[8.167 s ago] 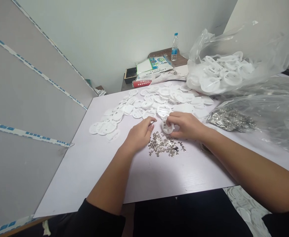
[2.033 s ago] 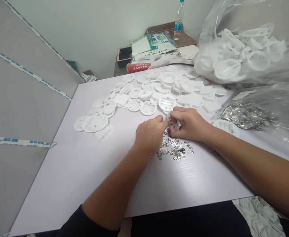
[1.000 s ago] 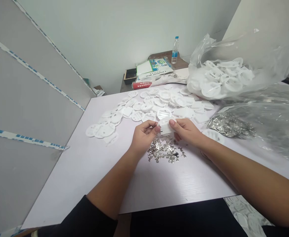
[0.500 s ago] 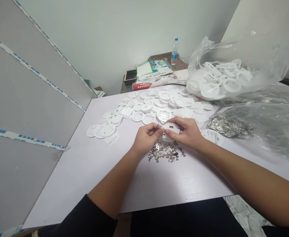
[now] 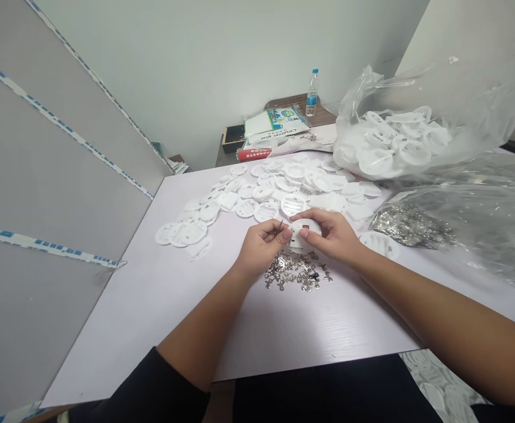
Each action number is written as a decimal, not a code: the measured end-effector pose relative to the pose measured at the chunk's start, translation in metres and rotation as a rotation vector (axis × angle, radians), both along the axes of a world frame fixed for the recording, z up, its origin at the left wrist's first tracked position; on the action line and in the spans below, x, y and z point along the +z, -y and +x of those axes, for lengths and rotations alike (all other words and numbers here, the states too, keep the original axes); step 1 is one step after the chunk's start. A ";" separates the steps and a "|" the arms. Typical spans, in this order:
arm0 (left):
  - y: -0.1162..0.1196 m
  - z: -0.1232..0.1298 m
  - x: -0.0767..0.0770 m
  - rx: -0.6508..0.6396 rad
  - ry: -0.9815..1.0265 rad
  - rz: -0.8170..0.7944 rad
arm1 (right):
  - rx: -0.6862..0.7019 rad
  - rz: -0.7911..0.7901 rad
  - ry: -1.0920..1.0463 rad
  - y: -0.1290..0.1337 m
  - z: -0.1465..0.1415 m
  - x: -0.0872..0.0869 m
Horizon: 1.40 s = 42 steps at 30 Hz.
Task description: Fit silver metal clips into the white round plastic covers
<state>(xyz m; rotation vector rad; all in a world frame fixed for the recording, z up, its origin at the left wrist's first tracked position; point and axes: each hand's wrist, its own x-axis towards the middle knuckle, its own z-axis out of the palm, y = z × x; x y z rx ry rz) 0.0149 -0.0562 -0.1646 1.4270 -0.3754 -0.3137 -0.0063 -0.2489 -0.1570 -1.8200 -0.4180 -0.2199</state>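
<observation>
**White disc [image 5: 300, 225] held in two hands above loose metal pieces [image 5: 290, 270]**

The right hand [image 5: 335, 235] pinches the white disc, its thumb lying on the face and its fingers curled round the far edge. A small rectangular slot shows in the disc, which is tilted toward the viewer just above the far side of the metal pieces. The left hand [image 5: 261, 248] is bent closed at the disc's left edge, with a thin dark implement [image 5: 280, 225] gripped between thumb and fingers and its tip pointing up; whether the left fingertips also clasp the disc cannot be told.

The metal pieces are small and shiny, and lie in a spread pile on the pale table [image 5: 160, 329], near the hands. Beyond the hands, a broad scatter of white plastic parts [image 5: 263, 192], many of them round, reaches from the left toward the right. At the far right stands an open clear bag [image 5: 372, 88] with more white parts inside; nearer, a second plastic bag [image 5: 481, 217] contains a mass of metal bits [image 5: 411, 223]. At the far side are a red cylindrical item [image 5: 254, 154], a printed packet [image 5: 283, 119], a dark box [image 5: 233, 138] and an upright water bottle [image 5: 312, 94]. A grey partition [image 5: 63, 194] with patterned strips borders the left.
</observation>
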 end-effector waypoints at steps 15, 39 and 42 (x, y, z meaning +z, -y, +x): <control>-0.004 -0.002 0.011 -0.102 -0.005 -0.049 | 0.243 0.042 -0.252 -0.001 -0.002 0.008; -0.004 -0.009 0.017 0.190 0.193 0.408 | 0.034 -0.326 0.102 -0.002 -0.004 0.008; -0.006 -0.004 0.011 0.172 0.229 0.389 | 0.039 -0.294 0.069 0.000 -0.001 0.008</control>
